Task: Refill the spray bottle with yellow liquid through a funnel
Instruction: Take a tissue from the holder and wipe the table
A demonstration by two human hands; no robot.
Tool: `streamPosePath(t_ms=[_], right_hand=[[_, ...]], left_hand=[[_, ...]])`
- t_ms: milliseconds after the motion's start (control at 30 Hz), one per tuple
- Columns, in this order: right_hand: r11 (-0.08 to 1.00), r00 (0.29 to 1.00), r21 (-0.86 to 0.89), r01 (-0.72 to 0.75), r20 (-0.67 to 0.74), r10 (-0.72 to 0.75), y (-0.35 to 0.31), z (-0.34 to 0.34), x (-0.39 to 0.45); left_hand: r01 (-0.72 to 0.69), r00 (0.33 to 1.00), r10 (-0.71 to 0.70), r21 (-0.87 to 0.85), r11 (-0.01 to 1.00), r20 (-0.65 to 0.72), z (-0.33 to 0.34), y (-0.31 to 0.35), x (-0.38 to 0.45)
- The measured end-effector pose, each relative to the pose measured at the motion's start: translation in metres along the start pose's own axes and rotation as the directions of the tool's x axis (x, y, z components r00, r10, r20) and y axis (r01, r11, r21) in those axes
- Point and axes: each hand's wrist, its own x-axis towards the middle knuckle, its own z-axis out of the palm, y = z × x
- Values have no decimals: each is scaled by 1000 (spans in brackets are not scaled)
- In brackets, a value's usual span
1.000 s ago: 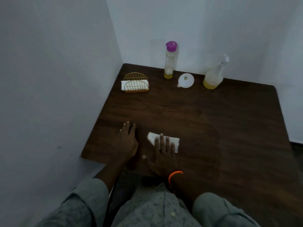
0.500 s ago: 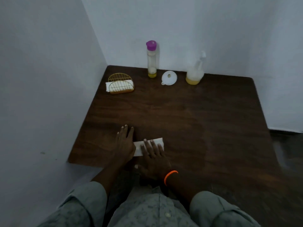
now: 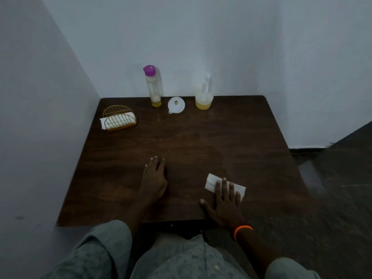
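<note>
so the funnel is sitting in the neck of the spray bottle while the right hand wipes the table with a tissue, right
Not quite. The head view shows the funnel lying on the table beside the spray bottle, not in its neck. The right hand does press a tissue to the table.

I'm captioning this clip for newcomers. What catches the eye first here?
Both hands lie flat on the dark table: the left hand bare, the right hand pressing a white tissue. Along the far edge stand a purple-capped bottle, a white funnel and the spray bottle.

Dark wooden table (image 3: 201, 141) bears bottles, funnel (image 3: 176, 104), napkin holder (image 3: 119, 118).
</note>
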Motion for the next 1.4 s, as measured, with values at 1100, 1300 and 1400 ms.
streamPosePath(t_ms=[1100,1300,1400], right_hand=[[962,968,-104,252,18,-251,-40,43,-55],[962,960,-21,272,-69,-272,-30,29,-50],[960,943,-35,277,-185,-278,-12,26,-46]], left_hand=[[-380,924,366,145,914,111,44,11,-55],[-585,807,580,17,811,105,66,19,-72],[-622,782,621,-3,783,60,79,26,-70]])
